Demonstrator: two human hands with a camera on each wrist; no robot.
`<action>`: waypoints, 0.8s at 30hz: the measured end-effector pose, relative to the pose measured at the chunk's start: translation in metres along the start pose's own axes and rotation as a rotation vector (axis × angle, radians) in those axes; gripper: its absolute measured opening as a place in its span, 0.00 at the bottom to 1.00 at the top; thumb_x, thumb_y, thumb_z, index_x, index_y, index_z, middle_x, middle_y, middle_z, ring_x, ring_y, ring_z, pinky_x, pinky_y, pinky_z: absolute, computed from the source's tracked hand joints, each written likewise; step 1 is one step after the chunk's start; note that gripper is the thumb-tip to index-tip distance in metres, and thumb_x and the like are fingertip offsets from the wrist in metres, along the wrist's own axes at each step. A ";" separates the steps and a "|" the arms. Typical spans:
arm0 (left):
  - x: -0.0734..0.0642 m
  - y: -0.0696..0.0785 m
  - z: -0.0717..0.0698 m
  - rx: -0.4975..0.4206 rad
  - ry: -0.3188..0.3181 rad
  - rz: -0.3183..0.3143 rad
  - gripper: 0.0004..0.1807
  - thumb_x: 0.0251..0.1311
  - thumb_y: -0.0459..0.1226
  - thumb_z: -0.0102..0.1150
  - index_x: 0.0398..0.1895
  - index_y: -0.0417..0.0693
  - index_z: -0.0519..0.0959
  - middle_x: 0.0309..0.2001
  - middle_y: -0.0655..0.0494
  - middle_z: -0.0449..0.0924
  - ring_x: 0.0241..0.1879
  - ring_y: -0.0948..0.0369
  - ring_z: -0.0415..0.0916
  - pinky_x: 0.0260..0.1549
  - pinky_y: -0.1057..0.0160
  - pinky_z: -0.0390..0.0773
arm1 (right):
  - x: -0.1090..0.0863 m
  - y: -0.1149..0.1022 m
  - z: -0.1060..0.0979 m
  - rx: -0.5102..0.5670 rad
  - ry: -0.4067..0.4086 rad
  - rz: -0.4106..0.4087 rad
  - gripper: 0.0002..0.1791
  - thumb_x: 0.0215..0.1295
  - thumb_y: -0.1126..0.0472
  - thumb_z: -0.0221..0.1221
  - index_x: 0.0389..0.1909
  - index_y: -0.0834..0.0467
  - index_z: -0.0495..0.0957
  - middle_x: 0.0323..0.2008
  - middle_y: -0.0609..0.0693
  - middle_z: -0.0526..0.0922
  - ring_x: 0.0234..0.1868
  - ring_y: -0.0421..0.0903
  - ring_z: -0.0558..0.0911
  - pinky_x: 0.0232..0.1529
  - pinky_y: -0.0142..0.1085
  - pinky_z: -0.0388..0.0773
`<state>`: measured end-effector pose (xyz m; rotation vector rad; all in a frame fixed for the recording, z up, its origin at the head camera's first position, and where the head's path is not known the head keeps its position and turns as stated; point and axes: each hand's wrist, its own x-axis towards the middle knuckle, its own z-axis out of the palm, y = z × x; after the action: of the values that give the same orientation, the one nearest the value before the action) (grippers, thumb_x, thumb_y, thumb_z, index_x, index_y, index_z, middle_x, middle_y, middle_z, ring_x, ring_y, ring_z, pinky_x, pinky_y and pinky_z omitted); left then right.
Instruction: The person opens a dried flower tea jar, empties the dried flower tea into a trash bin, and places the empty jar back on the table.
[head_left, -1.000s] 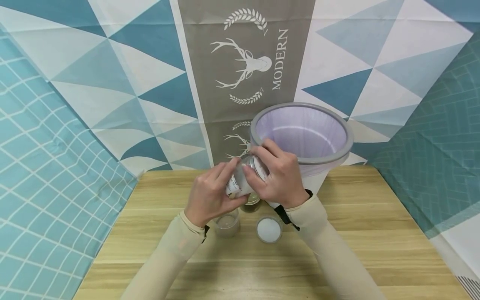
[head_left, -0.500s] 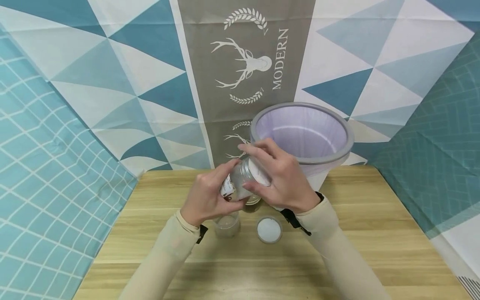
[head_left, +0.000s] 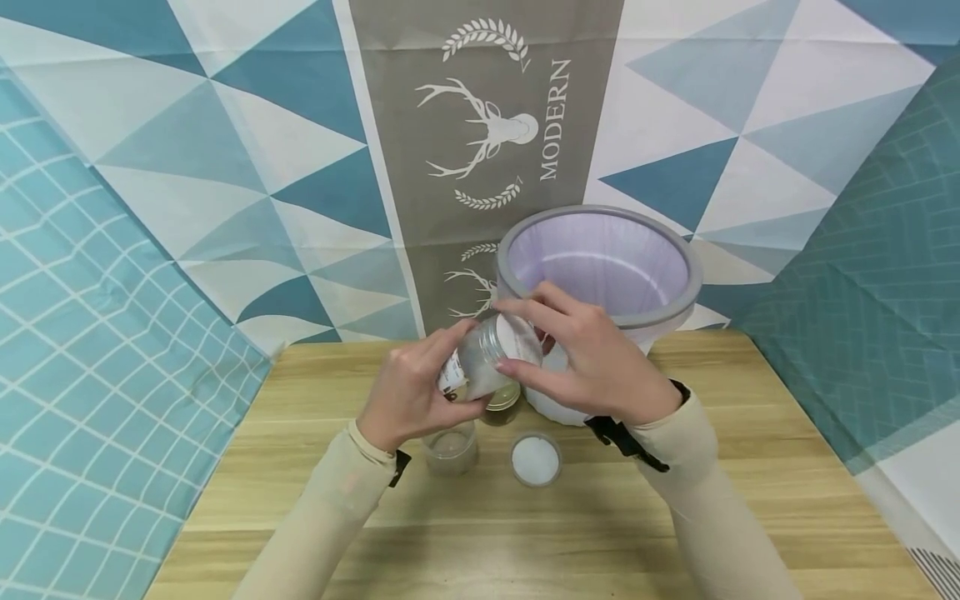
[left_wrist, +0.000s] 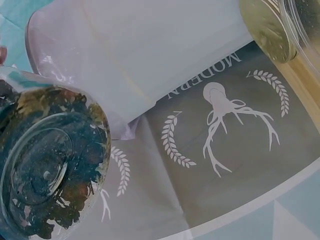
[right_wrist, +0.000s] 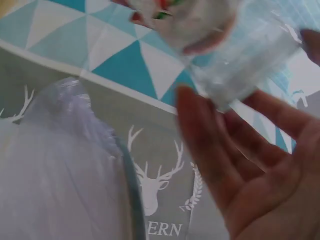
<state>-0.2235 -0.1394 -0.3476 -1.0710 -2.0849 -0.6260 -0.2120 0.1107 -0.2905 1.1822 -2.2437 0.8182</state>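
Observation:
My left hand (head_left: 412, 387) grips a clear jar (head_left: 480, 367) with a printed label, tilted above the table, its whitish end pointing up to the right. My right hand (head_left: 592, 358) spans that end, its thumb (head_left: 521, 368) at the lower edge and a finger at the upper one. In the right wrist view the jar (right_wrist: 250, 55) is blurred, with the curved fingers close around its end. The left wrist view shows the base of the jar (left_wrist: 55, 165), with torn-looking dark patches around it.
Below the hands stand a jar with a gold lid (head_left: 504, 398), a clear jar (head_left: 452, 450) and a small round container with a white top (head_left: 536, 461). A white bin with a grey rim (head_left: 693, 283) and a purple liner stands behind them. A printed cloth hangs at the back.
My right hand has loosened its grip on the jar's end and moved back to the right, uncovering more of it. The left hand has shifted slightly left and down with the jar.

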 end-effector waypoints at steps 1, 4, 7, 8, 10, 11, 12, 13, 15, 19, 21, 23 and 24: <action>0.000 0.000 0.000 0.002 0.000 -0.002 0.46 0.38 0.46 0.78 0.65 0.40 0.73 0.42 0.46 0.88 0.29 0.59 0.82 0.26 0.60 0.86 | -0.001 0.000 -0.002 0.007 -0.012 -0.005 0.34 0.62 0.49 0.72 0.68 0.52 0.77 0.47 0.46 0.79 0.36 0.38 0.80 0.39 0.34 0.82; 0.000 0.000 0.001 0.007 -0.003 -0.010 0.45 0.38 0.46 0.78 0.64 0.40 0.73 0.40 0.48 0.87 0.28 0.60 0.82 0.25 0.61 0.85 | -0.002 0.000 -0.007 0.009 -0.012 -0.006 0.38 0.60 0.49 0.73 0.71 0.52 0.74 0.56 0.48 0.80 0.44 0.40 0.82 0.47 0.37 0.84; 0.000 0.000 0.001 0.012 -0.012 -0.020 0.45 0.39 0.47 0.78 0.64 0.41 0.73 0.40 0.49 0.87 0.28 0.60 0.81 0.25 0.62 0.85 | -0.003 -0.001 -0.008 -0.005 0.021 0.016 0.37 0.65 0.43 0.69 0.71 0.52 0.74 0.54 0.50 0.81 0.44 0.41 0.83 0.47 0.38 0.85; 0.000 0.000 0.001 0.015 -0.011 -0.020 0.45 0.38 0.47 0.78 0.64 0.41 0.73 0.40 0.49 0.87 0.27 0.60 0.80 0.25 0.62 0.84 | -0.003 -0.001 -0.007 -0.013 0.033 0.024 0.36 0.66 0.41 0.67 0.71 0.53 0.75 0.52 0.49 0.81 0.41 0.41 0.83 0.44 0.37 0.84; 0.000 0.000 0.001 0.023 -0.013 -0.017 0.45 0.38 0.47 0.78 0.63 0.41 0.74 0.39 0.49 0.87 0.27 0.61 0.80 0.24 0.62 0.84 | -0.002 -0.002 -0.005 -0.030 0.047 0.033 0.36 0.67 0.37 0.64 0.70 0.53 0.76 0.46 0.48 0.81 0.38 0.40 0.82 0.40 0.36 0.83; -0.001 0.000 0.000 0.030 -0.014 -0.016 0.45 0.38 0.47 0.78 0.63 0.41 0.74 0.39 0.49 0.87 0.26 0.61 0.79 0.24 0.62 0.84 | -0.001 -0.003 -0.003 -0.038 0.050 0.034 0.35 0.67 0.37 0.64 0.69 0.53 0.77 0.43 0.47 0.81 0.35 0.40 0.81 0.37 0.35 0.82; -0.001 0.000 0.000 0.034 -0.014 -0.013 0.45 0.38 0.48 0.79 0.63 0.41 0.74 0.39 0.49 0.87 0.26 0.61 0.79 0.24 0.62 0.83 | -0.001 -0.004 -0.002 -0.047 0.049 0.035 0.35 0.66 0.37 0.65 0.68 0.53 0.77 0.39 0.46 0.80 0.33 0.40 0.81 0.35 0.34 0.81; -0.002 0.000 0.000 0.039 -0.015 -0.011 0.45 0.38 0.48 0.79 0.63 0.40 0.74 0.39 0.49 0.87 0.26 0.61 0.78 0.24 0.61 0.83 | 0.000 -0.004 -0.001 -0.058 0.045 0.033 0.35 0.65 0.38 0.66 0.68 0.53 0.78 0.37 0.46 0.79 0.31 0.40 0.80 0.33 0.33 0.80; -0.002 0.000 -0.001 0.047 -0.023 -0.011 0.45 0.38 0.48 0.79 0.63 0.40 0.74 0.39 0.49 0.87 0.25 0.61 0.78 0.23 0.62 0.83 | 0.001 -0.005 0.001 -0.058 0.035 0.023 0.34 0.62 0.43 0.70 0.67 0.54 0.79 0.35 0.45 0.77 0.28 0.39 0.78 0.30 0.31 0.77; -0.004 -0.001 0.000 0.048 -0.023 -0.015 0.45 0.38 0.49 0.78 0.63 0.41 0.74 0.39 0.50 0.87 0.26 0.61 0.79 0.23 0.62 0.83 | -0.001 -0.001 -0.001 0.005 0.010 -0.035 0.34 0.58 0.51 0.75 0.66 0.53 0.79 0.45 0.46 0.81 0.29 0.37 0.79 0.31 0.29 0.80; -0.004 -0.001 0.001 0.044 -0.019 -0.019 0.45 0.37 0.49 0.78 0.63 0.41 0.74 0.40 0.50 0.87 0.27 0.60 0.81 0.24 0.61 0.84 | -0.003 0.001 -0.004 0.041 0.000 -0.062 0.36 0.57 0.52 0.76 0.68 0.52 0.78 0.54 0.47 0.81 0.35 0.37 0.82 0.36 0.31 0.83; -0.005 -0.001 0.003 0.035 -0.016 -0.021 0.44 0.37 0.48 0.78 0.62 0.41 0.75 0.40 0.49 0.87 0.28 0.59 0.83 0.26 0.60 0.86 | -0.005 0.003 -0.006 0.060 -0.010 -0.063 0.39 0.57 0.51 0.75 0.71 0.51 0.75 0.61 0.49 0.79 0.42 0.38 0.84 0.41 0.33 0.85; -0.005 -0.001 0.003 0.032 -0.017 -0.021 0.44 0.37 0.48 0.78 0.62 0.41 0.75 0.41 0.49 0.87 0.29 0.59 0.83 0.27 0.60 0.86 | -0.005 0.003 -0.006 0.062 -0.007 -0.056 0.40 0.58 0.51 0.75 0.72 0.51 0.74 0.62 0.49 0.79 0.43 0.38 0.85 0.43 0.34 0.86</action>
<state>-0.2233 -0.1402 -0.3532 -1.0406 -2.1162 -0.5940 -0.2113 0.1191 -0.2899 1.2724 -2.1953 0.8680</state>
